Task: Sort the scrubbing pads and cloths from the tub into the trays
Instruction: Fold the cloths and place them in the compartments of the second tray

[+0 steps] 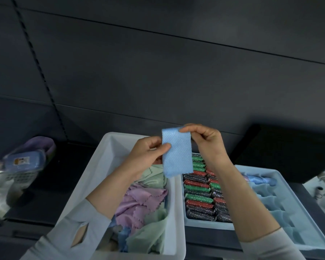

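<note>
While both hands pinch it, blue cloth (176, 153) hangs dimpled.

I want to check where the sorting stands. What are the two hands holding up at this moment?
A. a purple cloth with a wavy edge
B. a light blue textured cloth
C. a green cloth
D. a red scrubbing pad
B: the left hand and right hand both pinch the light blue textured cloth above the tub.

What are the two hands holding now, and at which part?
A folded blue cloth: left hand pinches its left edge, right hand its top right corner.
</note>
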Tool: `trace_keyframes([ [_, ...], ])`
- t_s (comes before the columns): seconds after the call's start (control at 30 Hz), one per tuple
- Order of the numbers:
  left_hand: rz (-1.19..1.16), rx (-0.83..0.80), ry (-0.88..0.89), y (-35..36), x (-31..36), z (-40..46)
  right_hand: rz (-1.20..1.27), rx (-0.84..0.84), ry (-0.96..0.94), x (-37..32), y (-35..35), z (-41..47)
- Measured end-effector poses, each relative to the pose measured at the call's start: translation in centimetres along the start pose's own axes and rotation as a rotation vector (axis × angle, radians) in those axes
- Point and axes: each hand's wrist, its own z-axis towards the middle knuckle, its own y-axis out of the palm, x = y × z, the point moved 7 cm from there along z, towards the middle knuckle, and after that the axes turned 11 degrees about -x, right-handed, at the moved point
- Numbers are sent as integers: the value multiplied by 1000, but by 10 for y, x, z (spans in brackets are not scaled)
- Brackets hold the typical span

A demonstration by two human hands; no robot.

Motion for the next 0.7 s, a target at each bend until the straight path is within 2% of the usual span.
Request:
trace_keyframes([
  [0.17, -183, 116, -44, -11, -4, 4, 171, -202, 173, 22, 21, -18],
  [0.37, -122, 51, -107, -7, -10, 0, 125, -165, 83, 26, 21, -24],
  [0.53, -146, 144, -128, -12, -13, -1, 30, -375, 17, 17, 32, -36],
  [0.7, -69, 139, -85, -10, -8, -4, 63, -183, 76, 18, 24, -35],
])
